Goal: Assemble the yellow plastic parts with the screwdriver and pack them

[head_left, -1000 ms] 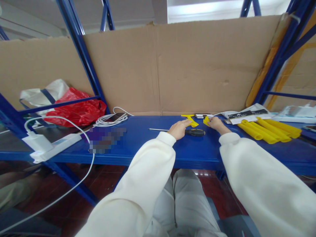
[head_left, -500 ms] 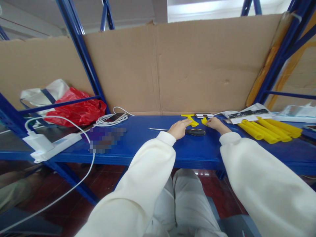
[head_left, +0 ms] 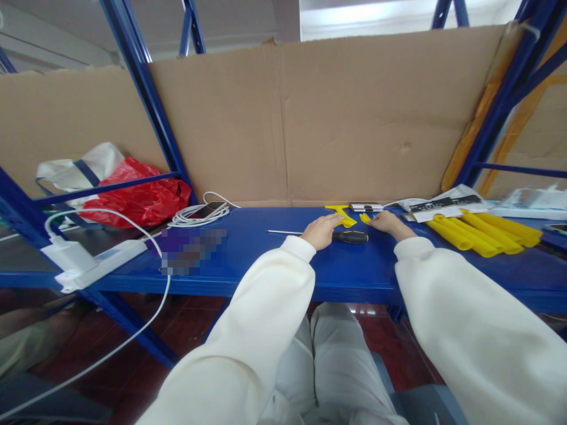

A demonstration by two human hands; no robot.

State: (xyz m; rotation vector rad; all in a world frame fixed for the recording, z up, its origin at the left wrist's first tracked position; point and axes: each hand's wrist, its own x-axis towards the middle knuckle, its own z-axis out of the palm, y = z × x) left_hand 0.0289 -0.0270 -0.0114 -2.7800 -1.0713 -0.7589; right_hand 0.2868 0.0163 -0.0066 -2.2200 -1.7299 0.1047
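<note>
My left hand [head_left: 322, 231] rests over the blue shelf, its fingertips closed at the edge of a yellow T-shaped piece [head_left: 345, 219]. Beneath that hand runs a screwdriver, with its black and yellow handle [head_left: 351, 237] sticking out to the right and its thin metal shaft [head_left: 283, 232] to the left. My right hand [head_left: 387, 224] is a little way off to the right, fingers pinched at a small yellow piece [head_left: 365, 218]; the fingertips are partly hidden. Just behind the hands lies a flat, dark and whitish item [head_left: 365, 207], whose kind I cannot make out.
Several yellow tubes [head_left: 482, 235] and a black and white packet [head_left: 447, 205] lie right. On the left are a coiled white cable [head_left: 195, 217], a red plastic bag [head_left: 142, 192] and a power strip [head_left: 110, 258] with a charger. A cardboard panel [head_left: 328, 118] stands behind.
The small yellow piece at my right fingertips shows a little less and has shifted slightly. My left hand, the T-shaped piece and the screwdriver look unchanged.
</note>
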